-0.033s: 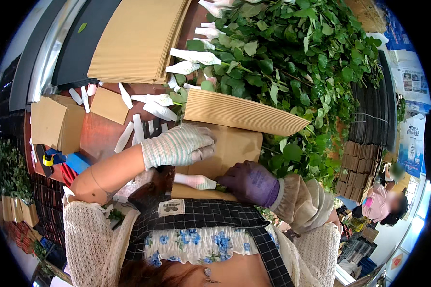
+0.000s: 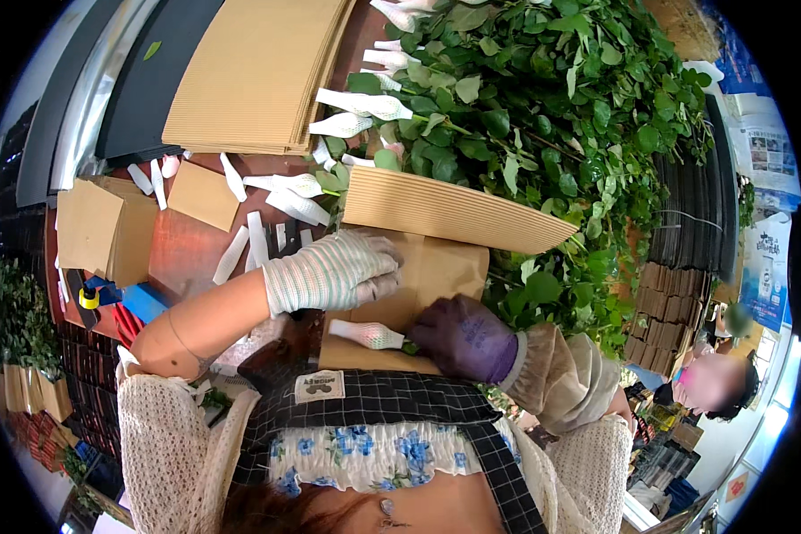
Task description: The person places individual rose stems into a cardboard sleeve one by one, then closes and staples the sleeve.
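Note:
My left hand (image 2: 334, 271), in a white striped glove, rests on a folded sheet of brown cardboard (image 2: 445, 271). Its fingers lie over the board, with nothing visible in them. My right hand (image 2: 465, 338), in a purple glove, is closed around the stem of a rose just below its bud. The rose bud (image 2: 366, 335) wears a white net sleeve and points left over the near part of the cardboard. Most of the stem is hidden by the glove. The corrugated flap (image 2: 454, 212) of the sheet stands raised beyond both hands.
A big heap of leafy rose stems (image 2: 534, 107) with white-netted buds covers the far right. Stacked corrugated sheets (image 2: 258, 71) lie at the far left. Loose net sleeves (image 2: 256, 238), cardboard pieces (image 2: 203, 193) and a tape roll (image 2: 89, 298) are on the left. Another person (image 2: 716, 378) is at right.
The netted rose bud has shifted slightly right and up with my right hand. My left hand and the cardboard look unchanged.

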